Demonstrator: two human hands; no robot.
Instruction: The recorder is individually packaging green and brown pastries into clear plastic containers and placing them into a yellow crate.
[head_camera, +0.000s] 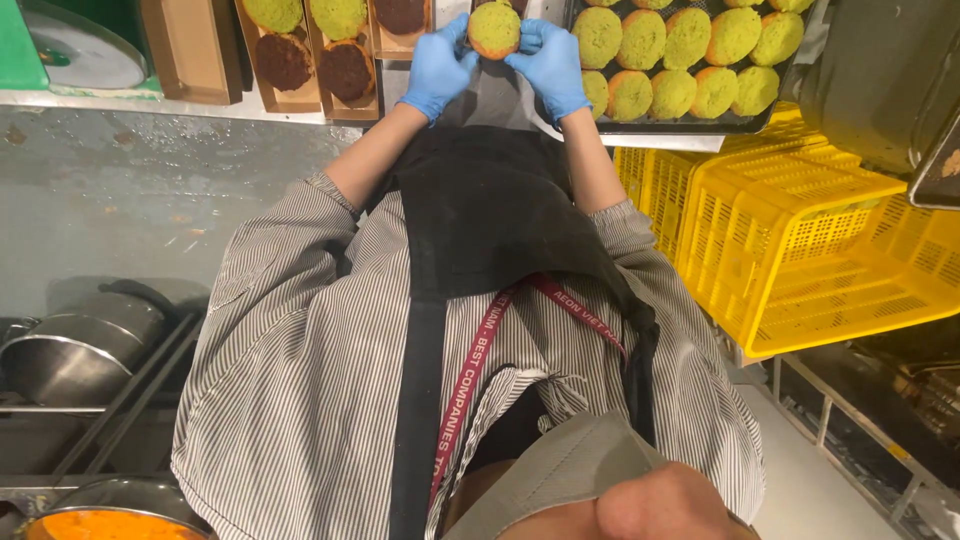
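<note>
Both hands pinched one green bun (494, 28) between them. The left hand (438, 66) and right hand (549, 64) shared it to keep it steady. A tray (690, 124) of buns sat just beside.

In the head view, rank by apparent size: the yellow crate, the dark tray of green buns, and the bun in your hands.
1. yellow crate, though it sits nearer the camera
2. dark tray
3. green bun, held between left hand and right hand

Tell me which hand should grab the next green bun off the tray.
Right, probably. The right hand is next to the tray of green buns, while the left hand is on the far side of the held bun.
</note>
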